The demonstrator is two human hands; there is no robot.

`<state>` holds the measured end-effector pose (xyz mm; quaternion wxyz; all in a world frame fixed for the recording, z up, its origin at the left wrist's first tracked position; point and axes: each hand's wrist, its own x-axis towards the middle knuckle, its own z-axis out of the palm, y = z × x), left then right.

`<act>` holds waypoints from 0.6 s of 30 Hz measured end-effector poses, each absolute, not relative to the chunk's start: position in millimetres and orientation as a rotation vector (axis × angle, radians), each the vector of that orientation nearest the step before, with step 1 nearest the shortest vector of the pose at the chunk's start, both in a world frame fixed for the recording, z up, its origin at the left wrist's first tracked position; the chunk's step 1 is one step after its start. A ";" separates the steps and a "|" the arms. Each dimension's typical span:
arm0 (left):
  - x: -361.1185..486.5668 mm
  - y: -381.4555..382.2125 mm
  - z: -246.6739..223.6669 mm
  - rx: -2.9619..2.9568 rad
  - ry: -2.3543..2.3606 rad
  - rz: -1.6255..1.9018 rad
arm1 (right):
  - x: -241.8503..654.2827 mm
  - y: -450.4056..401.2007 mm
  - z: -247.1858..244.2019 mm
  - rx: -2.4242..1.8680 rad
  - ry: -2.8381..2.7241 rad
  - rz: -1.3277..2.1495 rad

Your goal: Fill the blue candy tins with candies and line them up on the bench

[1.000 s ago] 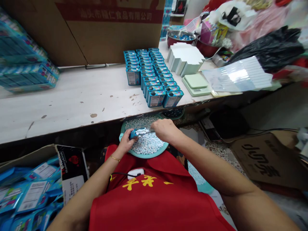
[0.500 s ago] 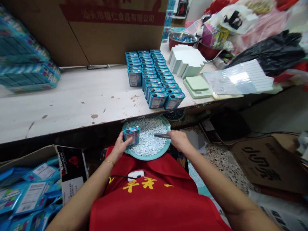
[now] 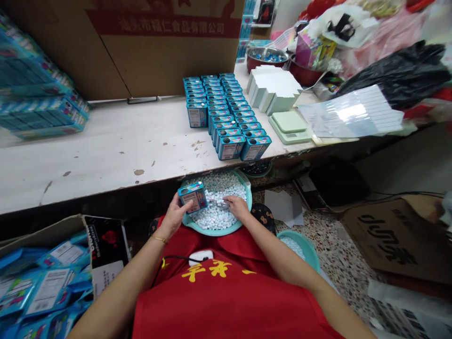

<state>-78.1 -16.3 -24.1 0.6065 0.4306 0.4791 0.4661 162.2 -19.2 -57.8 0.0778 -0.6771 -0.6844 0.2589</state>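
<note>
Reckoned from the pellet basin, with twelve o'clock straight ahead of the wearer, a red apron (image 3: 219,301) spreads nearest at six o'clock, a small white device (image 3: 200,257) with a dark cord lying on it. At eight o'clock stands an open carton (image 3: 109,256) full of blue packs (image 3: 49,287). The green basin (image 3: 219,232) sits over the lap, filled with white pellets (image 3: 215,219). At its nine o'clock the left hand (image 3: 175,214) holds a blue tin (image 3: 193,197), thumb on the label and fingers wrapped around the side; the tin leans slightly above the pellets. At three o'clock the right hand (image 3: 237,207) reaches in, its fingers pinched on a metallic tool (image 3: 221,201) whose far end is hard to make out. A smaller green basin (image 3: 310,249) rests at four o'clock on the speckled floor (image 3: 344,254). Farther off, the white surface (image 3: 106,160) carries three rows of blue tins (image 3: 226,106) at twelve o'clock, the leftmost row shorter, and a pale green scale (image 3: 289,127) at two. Behind, white boxes (image 3: 273,89) and a metal bowl (image 3: 266,59) stand at one, and a large brown box (image 3: 158,61) at eleven.
</note>
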 end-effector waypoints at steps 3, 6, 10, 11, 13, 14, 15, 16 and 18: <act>-98.1 -16.4 -18.8 1.174 1.196 1.083 | 174.4 -16.4 -41.8 -1.915 -1.920 0.834; -104.5 -15.4 -20.9 1.384 1.301 1.057 | 184.2 -13.9 -11.3 -1.813 -1.946 0.791; -91.7 -14.7 -24.7 1.532 1.371 0.991 | 186.0 -10.2 37.4 -1.742 -2.071 0.715; -86.9 -14.5 -24.8 1.552 1.384 0.970 | 183.5 -9.2 48.9 -1.735 -2.127 0.695; -77.9 -14.2 -24.4 1.587 1.409 0.935 | 175.4 -7.5 70.6 -1.749 -2.275 0.635; -74.4 -14.1 -24.2 1.603 1.423 0.919 | 170.3 -6.9 80.7 -1.774 -2.363 0.594; -71.7 -13.9 -24.2 1.617 1.437 0.903 | 164.7 -6.5 90.2 -1.807 -2.455 0.545; -69.9 -13.7 -24.5 1.629 1.450 0.885 | 159.0 -6.3 99.1 -1.841 -2.545 0.490; -68.3 -13.3 -26.2 1.651 1.461 0.862 | 147.7 -6.8 114.9 -1.893 -2.698 0.385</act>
